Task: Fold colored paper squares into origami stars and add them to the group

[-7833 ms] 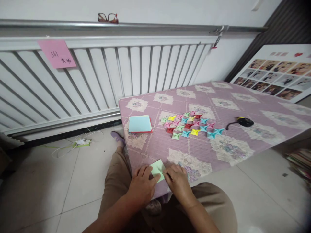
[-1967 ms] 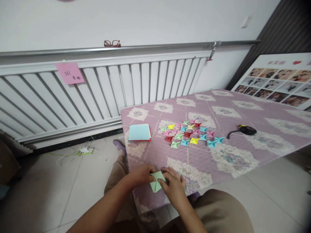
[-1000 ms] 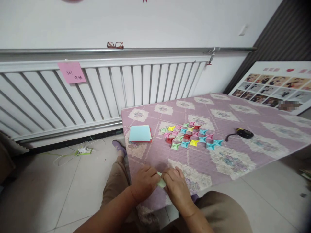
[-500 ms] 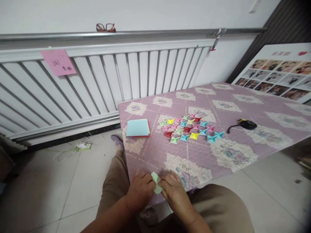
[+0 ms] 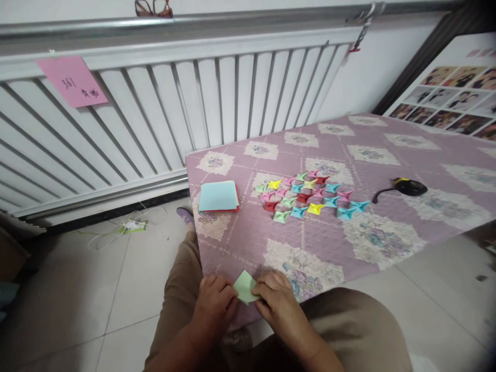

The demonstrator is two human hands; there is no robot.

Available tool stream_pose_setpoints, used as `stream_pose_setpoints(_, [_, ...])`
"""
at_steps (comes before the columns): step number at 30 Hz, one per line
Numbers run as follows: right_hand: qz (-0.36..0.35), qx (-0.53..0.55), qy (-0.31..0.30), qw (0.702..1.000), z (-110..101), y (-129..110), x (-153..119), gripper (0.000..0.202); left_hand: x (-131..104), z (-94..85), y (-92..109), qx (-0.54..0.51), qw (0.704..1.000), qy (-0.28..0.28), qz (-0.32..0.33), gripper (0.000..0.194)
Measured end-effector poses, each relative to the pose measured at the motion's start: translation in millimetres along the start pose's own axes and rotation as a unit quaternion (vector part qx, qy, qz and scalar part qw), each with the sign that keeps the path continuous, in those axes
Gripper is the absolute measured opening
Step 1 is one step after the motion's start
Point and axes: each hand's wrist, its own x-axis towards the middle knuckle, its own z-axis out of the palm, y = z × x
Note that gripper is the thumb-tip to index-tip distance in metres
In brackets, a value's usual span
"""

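Observation:
A small folded piece of pale green paper (image 5: 245,286) lies at the near edge of the table, between my two hands. My left hand (image 5: 217,299) pinches its left corner with closed fingers. On the other side, my right hand (image 5: 277,294) grips the right corner between thumb and fingers. Farther back on the table stand several small folded paper pieces (image 5: 303,198) in green, pink, red, yellow and blue, set in slanting rows. To their left sits a stack of coloured paper sheets (image 5: 218,196), light blue on top.
The table has a purple flowered tablecloth (image 5: 240,248). A black object with a thin strap (image 5: 412,187) lies at the right. Behind the table runs a white radiator (image 5: 209,98), with a pink note (image 5: 72,81) on it. A power strip (image 5: 135,226) rests on the floor.
The green paper now shows as a wider diamond between my hands; before it was a narrower strip. My left hand has shifted slightly left, and the camera view has tilted lower.

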Motion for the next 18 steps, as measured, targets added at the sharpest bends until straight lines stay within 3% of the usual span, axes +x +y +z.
stream_pose_setpoints(9, [0.033,-0.042,0.009,0.999,6,-7,8,0.009,15,-10.0,0,0.048,0.991,-0.112,-0.062,0.010])
stream_pose_setpoints(18, [0.022,-0.066,0.059,0.996,8,2,4,0.010,26,-19.7,1,0.045,0.984,-0.143,-0.099,0.015])
